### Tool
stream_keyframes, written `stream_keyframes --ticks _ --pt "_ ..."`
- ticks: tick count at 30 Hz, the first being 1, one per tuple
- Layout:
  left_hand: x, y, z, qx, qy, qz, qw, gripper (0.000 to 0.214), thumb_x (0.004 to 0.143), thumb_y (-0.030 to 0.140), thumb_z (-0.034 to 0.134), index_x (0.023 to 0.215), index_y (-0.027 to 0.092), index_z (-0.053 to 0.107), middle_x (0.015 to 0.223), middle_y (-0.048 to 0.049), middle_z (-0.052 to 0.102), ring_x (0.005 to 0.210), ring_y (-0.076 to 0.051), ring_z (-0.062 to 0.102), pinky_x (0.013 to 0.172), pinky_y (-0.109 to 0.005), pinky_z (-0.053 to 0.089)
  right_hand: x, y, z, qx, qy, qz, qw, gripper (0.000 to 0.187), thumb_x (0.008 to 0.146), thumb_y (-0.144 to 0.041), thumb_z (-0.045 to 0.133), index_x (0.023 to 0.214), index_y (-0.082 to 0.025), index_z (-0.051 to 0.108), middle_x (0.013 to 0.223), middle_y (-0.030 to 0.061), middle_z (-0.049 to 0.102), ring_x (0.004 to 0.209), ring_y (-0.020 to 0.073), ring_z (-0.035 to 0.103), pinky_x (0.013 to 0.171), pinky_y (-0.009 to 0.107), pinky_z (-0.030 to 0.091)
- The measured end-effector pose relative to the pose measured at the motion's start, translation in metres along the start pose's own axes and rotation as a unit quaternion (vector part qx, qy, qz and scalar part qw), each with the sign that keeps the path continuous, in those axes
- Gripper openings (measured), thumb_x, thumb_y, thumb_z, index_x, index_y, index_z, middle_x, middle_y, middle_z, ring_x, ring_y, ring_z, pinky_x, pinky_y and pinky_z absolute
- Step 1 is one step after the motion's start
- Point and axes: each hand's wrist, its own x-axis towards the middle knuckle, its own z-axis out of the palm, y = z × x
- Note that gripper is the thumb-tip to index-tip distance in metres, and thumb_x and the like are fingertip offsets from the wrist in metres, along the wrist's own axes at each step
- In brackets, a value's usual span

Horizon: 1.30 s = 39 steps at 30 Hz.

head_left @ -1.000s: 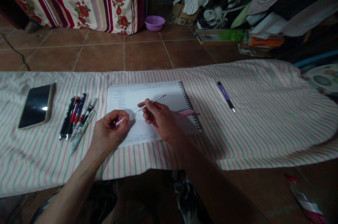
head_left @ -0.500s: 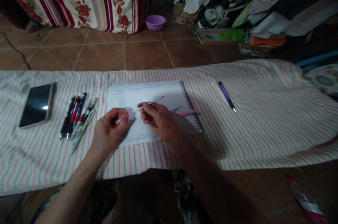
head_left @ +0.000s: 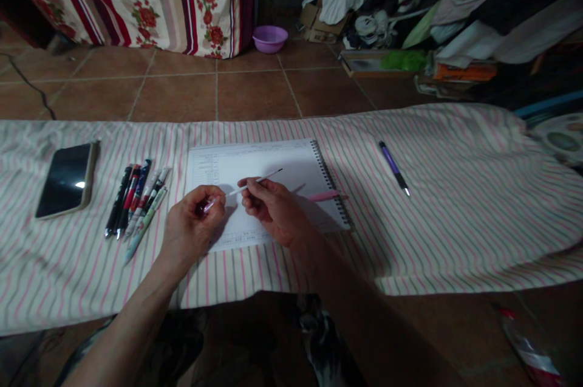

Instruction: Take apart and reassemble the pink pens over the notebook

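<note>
My left hand [head_left: 190,223] is closed around a pink pen part [head_left: 206,206] over the lower left of a spiral notebook [head_left: 291,163]. My right hand [head_left: 272,208] pinches a thin white pen refill [head_left: 262,180] whose dark tip points up and right. The refill's near end reaches toward the pink part in my left hand. A pink pen piece [head_left: 324,196] lies on the notebook's right side, just beyond my right hand.
The notebook lies on a striped cloth-covered board [head_left: 455,217]. A row of several pens [head_left: 136,202] and a dark phone [head_left: 66,180] lie to the left. A purple pen [head_left: 394,167] lies to the right. Tiled floor, a purple bowl [head_left: 269,38] and piled clutter lie beyond.
Both hands have shifted slightly; the refill's near end has come closer to the pink part held in my left hand. Nothing else on the cloth has moved.
</note>
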Motion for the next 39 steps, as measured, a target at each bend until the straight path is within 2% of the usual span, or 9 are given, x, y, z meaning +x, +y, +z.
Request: stream_keyframes --ticks 20,30,39 --pt "-0.0004 -0.0006 0.0002 0.014 0.000 0.004 1.000 0.013 0.076 0.029 0.053 0.075 0.018 0.059 0.067 0.0009 0.061 0.059 -0.012 0.053 0.056 -0.022 0.040 0.0001 0.0027 0.0004 -0.022 -0.004 -0.020 1.000 0.020 0.068 -0.031 0.071 0.077 -0.014 0.065 0.059 -0.0027 0.055 0.052 0.0055 0.047 0.047 0.020 0.033" --pt "-0.0005 -0.0006 0.0006 0.004 0.008 0.006 1.000 0.013 0.075 0.029 0.053 0.075 0.018 0.060 0.065 0.0006 0.061 0.060 -0.013 0.055 0.056 -0.023 0.042 -0.0006 -0.0020 0.0005 0.038 0.017 0.029 0.999 0.011 0.071 -0.023 0.066 0.076 -0.013 0.064 0.063 -0.0017 0.057 0.055 0.0060 0.050 0.052 0.020 0.037" --pt "0.0001 0.0050 -0.0007 0.029 0.018 0.025 0.999 0.011 0.074 0.026 0.052 0.075 0.018 0.060 0.066 -0.0002 0.063 0.058 -0.013 0.055 0.056 -0.023 0.042 -0.0011 -0.0036 0.0041 0.046 0.031 0.053 0.997 0.009 0.072 -0.022 0.062 0.072 -0.013 0.062 0.059 -0.0017 0.056 0.051 0.0053 0.048 0.045 0.018 0.032"
